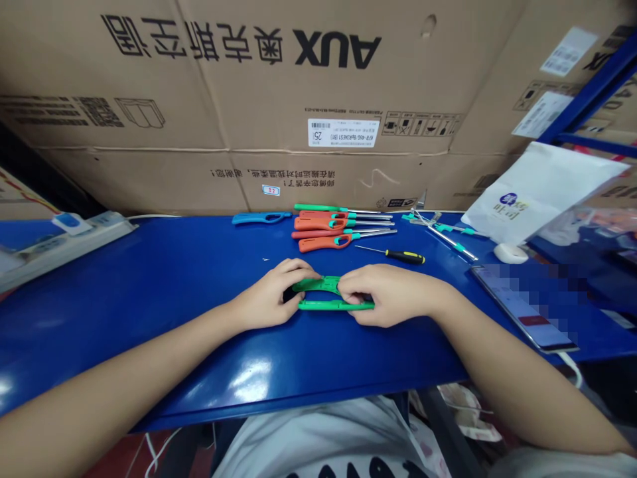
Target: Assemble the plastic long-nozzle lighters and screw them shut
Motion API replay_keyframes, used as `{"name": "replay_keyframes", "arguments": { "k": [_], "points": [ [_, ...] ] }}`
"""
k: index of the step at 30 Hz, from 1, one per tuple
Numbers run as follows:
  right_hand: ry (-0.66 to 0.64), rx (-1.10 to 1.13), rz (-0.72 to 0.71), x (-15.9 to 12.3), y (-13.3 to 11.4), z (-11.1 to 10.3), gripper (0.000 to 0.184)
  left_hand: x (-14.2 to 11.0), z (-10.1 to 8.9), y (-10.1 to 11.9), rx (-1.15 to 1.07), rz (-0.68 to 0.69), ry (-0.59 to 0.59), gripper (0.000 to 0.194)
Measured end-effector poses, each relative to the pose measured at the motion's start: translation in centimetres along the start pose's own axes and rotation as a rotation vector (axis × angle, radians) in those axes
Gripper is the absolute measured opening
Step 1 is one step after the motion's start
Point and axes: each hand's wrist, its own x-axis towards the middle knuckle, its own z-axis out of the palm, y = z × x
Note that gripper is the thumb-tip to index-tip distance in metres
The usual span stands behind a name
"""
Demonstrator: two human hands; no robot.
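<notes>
Two green plastic halves of a lighter casing lie between my hands, low over the blue table. The far half (323, 285) shows its hollow inside; the near half (331, 305) is seen as a narrow strip along its edge. My left hand (271, 295) is closed on their left ends, fingers on the far piece and thumb at the near one. My right hand (385, 293) has its fingers curled around the right ends, which it partly hides. Beyond the hands lie several orange and red long-nosed lighters (323, 243), a green one (318, 208) and a screwdriver (405, 256).
A blue casing piece (261, 218) lies at the back. Metal tubes with teal parts (450, 240) are to the right, near a white paper bag (540, 189), a white rounded object (510, 253) and a phone (520, 312). A power strip (74, 245) stands left; a large carton (269, 86) walls the back.
</notes>
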Motion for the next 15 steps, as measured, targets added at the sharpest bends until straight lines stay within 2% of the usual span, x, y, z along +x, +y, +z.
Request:
{"name": "replay_keyframes", "arguments": {
  "k": [6,10,15],
  "points": [
    [-0.075,-0.030,0.022,0.2,-0.5,0.4,0.027,0.0,-0.2,-0.6,-0.052,0.021,0.007,0.040],
    [-0.022,-0.013,0.026,0.1,0.2,0.5,0.016,-0.1,-0.2,-0.4,-0.011,0.047,0.021,0.028],
    [0.020,-0.073,0.074,-0.1,1.3,0.5,0.028,-0.2,-0.1,0.2,0.105,0.065,-0.021,0.033]
  ]
}}
